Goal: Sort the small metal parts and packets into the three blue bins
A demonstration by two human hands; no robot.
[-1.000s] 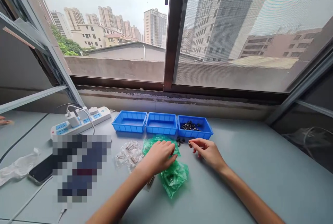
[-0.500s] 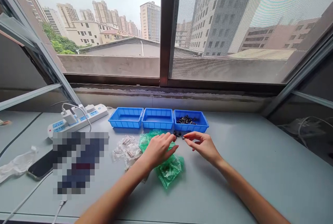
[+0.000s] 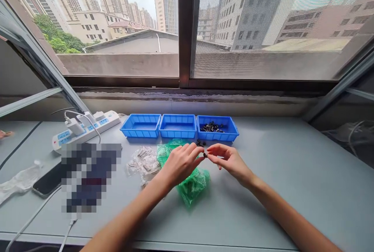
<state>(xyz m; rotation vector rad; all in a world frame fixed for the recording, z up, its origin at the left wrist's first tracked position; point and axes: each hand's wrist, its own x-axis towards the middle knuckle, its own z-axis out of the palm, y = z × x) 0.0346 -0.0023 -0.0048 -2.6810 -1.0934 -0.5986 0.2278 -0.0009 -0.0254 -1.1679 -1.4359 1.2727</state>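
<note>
My right hand (image 3: 229, 160) pinches a small dark screw (image 3: 205, 155) between thumb and forefinger, just above the table. My left hand (image 3: 179, 163) hovers over green plastic bags (image 3: 193, 183), its fingertips reaching toward the same screw and almost touching it. A few loose dark screws (image 3: 200, 142) lie on the table behind the hands. Three blue trays stand in a row at the back: the left tray (image 3: 140, 125) and middle tray (image 3: 178, 125) look bare inside, and the right tray (image 3: 230, 129) holds a heap of dark screws.
Clear bags of small metal parts (image 3: 143, 163) lie left of the green bags. A white power strip (image 3: 87, 127) with plugged chargers, a phone (image 3: 48, 181), a blurred patch and crumpled plastic (image 3: 17, 181) fill the left side. A window frame rises behind the grey table (image 3: 292, 174).
My left hand lifted off the green bags and its fingers came together with my right hand's at the small screw. The camera tilted slightly, shifting the scene upward.
</note>
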